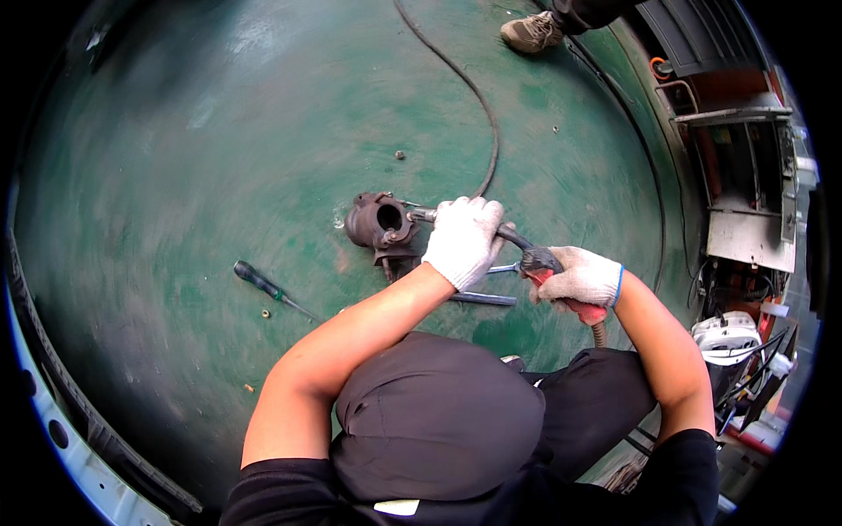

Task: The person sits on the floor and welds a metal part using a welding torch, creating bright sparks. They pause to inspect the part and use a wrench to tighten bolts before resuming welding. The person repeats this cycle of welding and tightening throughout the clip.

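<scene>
A dark cast-metal housing [375,226] with a round opening and bolts stands on the floor ahead of me. My left hand [465,238], in a white knitted glove, is closed around a ratchet-like tool whose metal head [423,214] meets the housing's right side. Its black shaft [516,237] comes out on the other side of that hand. My right hand [581,279], gloved too, grips a red-and-black hand tool [586,309] with a ribbed tail. The shaft runs up to this tool; whether they join, I cannot tell. Under my wrists lie a metal bar [484,299] and a spanner [503,268].
A screwdriver [263,282] and a small nut [266,314] lie left on the green floor, another nut [400,155] beyond the housing. A black hose [474,86] curves in from the far side. Someone's shoe [531,33] is far right; a metal cart [745,175] stands right.
</scene>
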`<state>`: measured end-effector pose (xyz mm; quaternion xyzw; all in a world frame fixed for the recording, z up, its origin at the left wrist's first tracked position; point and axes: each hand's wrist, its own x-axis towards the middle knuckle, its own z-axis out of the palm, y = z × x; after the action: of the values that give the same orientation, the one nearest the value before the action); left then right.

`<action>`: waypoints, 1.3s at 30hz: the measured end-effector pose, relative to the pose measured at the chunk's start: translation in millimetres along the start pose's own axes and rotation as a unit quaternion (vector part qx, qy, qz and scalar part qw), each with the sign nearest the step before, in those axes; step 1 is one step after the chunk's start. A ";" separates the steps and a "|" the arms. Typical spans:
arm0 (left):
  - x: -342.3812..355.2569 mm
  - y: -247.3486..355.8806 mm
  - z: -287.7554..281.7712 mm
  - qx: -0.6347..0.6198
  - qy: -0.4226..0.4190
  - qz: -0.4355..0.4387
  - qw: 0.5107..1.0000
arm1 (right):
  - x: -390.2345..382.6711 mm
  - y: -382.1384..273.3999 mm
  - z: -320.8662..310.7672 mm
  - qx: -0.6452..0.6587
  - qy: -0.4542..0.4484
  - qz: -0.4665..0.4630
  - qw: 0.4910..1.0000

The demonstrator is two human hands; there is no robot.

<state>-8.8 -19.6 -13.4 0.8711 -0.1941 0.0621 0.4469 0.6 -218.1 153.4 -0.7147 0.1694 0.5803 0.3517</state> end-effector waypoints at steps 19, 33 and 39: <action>-103.2 -117.8 -61.1 -0.150 0.035 -0.502 0.851 | 1.3 5.9 -14.6 -0.079 -0.004 -0.024 0.997; -120.4 -125.2 -68.9 -0.375 0.088 -0.496 0.778 | -4.7 -9.2 -17.9 -0.079 -0.049 0.006 0.996; -109.3 -108.9 -77.9 -0.396 0.058 -0.466 0.790 | -11.4 2.4 -18.6 -0.115 -0.034 0.004 0.993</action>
<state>-61.1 131.0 -80.1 0.5977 0.2536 -0.1854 0.7376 9.2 -234.7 165.0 -0.7293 0.0922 0.6215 0.2710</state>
